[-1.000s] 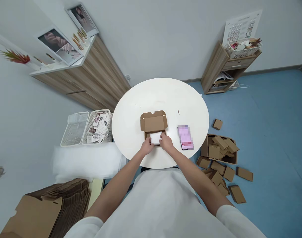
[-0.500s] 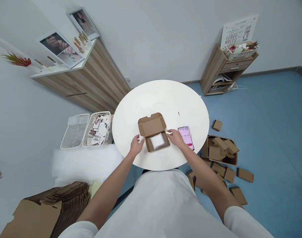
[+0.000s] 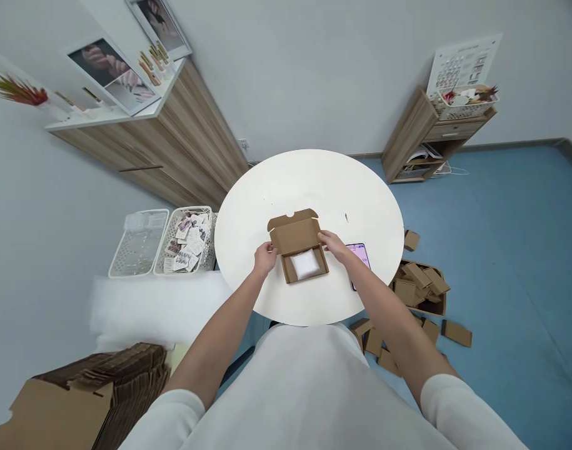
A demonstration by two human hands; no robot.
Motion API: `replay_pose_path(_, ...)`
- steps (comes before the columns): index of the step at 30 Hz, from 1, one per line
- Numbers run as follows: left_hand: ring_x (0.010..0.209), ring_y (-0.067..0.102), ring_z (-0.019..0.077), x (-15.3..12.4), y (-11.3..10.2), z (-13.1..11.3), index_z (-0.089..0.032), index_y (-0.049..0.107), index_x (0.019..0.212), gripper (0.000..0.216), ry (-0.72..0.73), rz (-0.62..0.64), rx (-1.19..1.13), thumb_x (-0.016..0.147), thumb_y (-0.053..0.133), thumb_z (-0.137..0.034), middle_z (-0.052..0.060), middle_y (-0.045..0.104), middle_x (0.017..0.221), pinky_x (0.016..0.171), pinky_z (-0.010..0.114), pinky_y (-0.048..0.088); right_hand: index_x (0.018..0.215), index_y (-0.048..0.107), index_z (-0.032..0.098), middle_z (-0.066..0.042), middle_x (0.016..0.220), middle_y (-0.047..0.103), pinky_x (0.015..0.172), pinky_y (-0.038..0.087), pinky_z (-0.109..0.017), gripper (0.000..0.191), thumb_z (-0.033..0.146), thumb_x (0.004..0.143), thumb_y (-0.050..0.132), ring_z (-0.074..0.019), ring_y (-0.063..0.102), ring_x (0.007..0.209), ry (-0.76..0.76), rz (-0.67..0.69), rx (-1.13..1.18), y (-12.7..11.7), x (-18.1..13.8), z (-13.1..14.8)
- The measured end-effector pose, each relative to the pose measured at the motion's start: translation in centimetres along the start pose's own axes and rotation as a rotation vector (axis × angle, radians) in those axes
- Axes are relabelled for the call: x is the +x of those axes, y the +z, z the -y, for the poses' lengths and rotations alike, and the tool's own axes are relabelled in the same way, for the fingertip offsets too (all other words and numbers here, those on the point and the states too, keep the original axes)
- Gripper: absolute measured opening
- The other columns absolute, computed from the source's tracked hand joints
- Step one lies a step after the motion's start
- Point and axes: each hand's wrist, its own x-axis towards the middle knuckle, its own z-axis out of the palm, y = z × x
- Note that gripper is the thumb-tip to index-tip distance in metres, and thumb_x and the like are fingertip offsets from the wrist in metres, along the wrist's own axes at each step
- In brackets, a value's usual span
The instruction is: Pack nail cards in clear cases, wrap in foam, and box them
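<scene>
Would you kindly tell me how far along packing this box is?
Done: the white pad lies inside the box. In hand: the left hand and right hand touch the box's sides. Left: the lid stands open, not yet shut.

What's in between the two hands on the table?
An open cardboard box with a white pad inside, left hand at one side, right hand at the other, seen in the head view.

open cardboard box (image 3: 299, 247) holding white pad (image 3: 305, 265)
</scene>
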Motion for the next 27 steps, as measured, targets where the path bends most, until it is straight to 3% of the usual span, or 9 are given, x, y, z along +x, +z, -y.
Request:
replay_pose_path(6,0.078,0.061,0.0165,-0.9,-0.9,-0.6,-0.018,0.057,0.090,0.022,0.122,0.075,-0.031,0.069,0.058,-0.024,0.006,0.061,0.096,0.071,0.031,0.047,0.119,0.045,0.027,-0.002,0.123,0.050,0.088,0.038,-0.031,0.052,0.016,0.069,0.052,-0.0155,0.048,0.106,-0.237,0.086,-0.092,-0.8,-1.7,-1.3)
replay_pose_path(10,0.077,0.060,0.0173,-1.9,-1.0,-0.3,-0.018,0.057,0.083,0.018,0.157,0.082,0.022,0.066,0.061,-0.022,0.005,0.063,0.087,0.072,0.033,0.047,0.125,0.039,0.031,-0.003,0.127,0.044,0.086,0.040,-0.035,0.058,0.015,0.070,0.051,-0.0176,0.048,0.105,-0.237,0.069,-0.234,-1.2,-2.6,-2.8)
replay_pose_path(13,0.073,0.059,0.0167,-2.5,-0.8,0.0,-0.019,0.056,0.082,0.018,0.144,0.098,0.042,0.064,0.061,-0.020,0.003,0.063,0.080,0.071,0.033,0.048,0.125,0.040,0.031,-0.004,0.119,0.049,0.084,0.040,-0.035,0.056,0.016,0.071,0.051,-0.0173,0.050,0.101,-0.235,0.038,-0.333,-1.3,-3.0,-3.6)
replay_pose_path(17,0.066,0.059,0.0137,-3.3,-0.7,0.2,-0.020,0.053,0.102,0.038,0.134,0.152,0.052,0.065,0.061,-0.019,0.002,0.060,0.081,0.067,0.030,0.048,0.125,0.040,0.028,-0.004,0.111,0.054,0.086,0.039,-0.035,0.058,0.015,0.071,0.052,-0.0170,0.050,0.100,-0.254,0.028,-0.379,-1.3,-3.4,-4.3)
replay_pose_path(20,0.068,0.059,0.0125,-3.9,-0.9,0.6,-0.023,0.040,0.121,0.057,0.193,0.200,0.072,0.067,0.058,-0.017,0.002,0.058,0.085,0.067,0.029,0.048,0.129,0.034,0.026,-0.006,0.110,0.056,0.088,0.038,-0.036,0.063,0.013,0.071,0.053,-0.0185,0.050,0.103,-0.275,0.032,-0.427,-1.5,-3.9,-4.7)
replay_pose_path(27,0.095,0.057,0.0179,-4.5,-1.3,2.5,-0.023,0.039,0.125,0.055,0.339,0.367,0.092,0.071,0.046,-0.016,0.007,0.054,0.112,0.085,0.036,0.045,0.132,0.028,0.029,-0.005,0.124,0.049,0.091,0.038,-0.038,0.069,0.005,0.069,0.044,-0.0210,0.045,0.114,-0.288,0.150,-0.529,-2.5,-5.4,-4.8)
